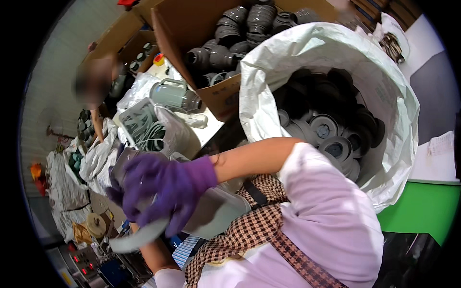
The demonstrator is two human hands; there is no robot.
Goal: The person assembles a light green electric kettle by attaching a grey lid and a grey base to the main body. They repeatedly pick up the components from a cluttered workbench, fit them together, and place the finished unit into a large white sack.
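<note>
My right hand (161,189), in a purple glove, reaches across from the right with its fingers bent over a grey plastic jug (126,158). A pale curved strip (139,237), blurred by motion and looking like the jug's handle, sticks out below the fingers. My left hand (114,193) is mostly hidden behind the jug and my right hand; a dark purple edge of its glove shows at the jug's far left side. Under my right wrist is a grey plastic tub (216,213) at my lap.
A white woven sack (261,86) at right holds dark grey round parts. Behind stands a cardboard box (168,41) of grey jug bodies. A translucent jug (168,93) lies beside a bin (132,117) of grey handles. Another person's arm (97,125) shows left; a machine (84,261) stands lower left.
</note>
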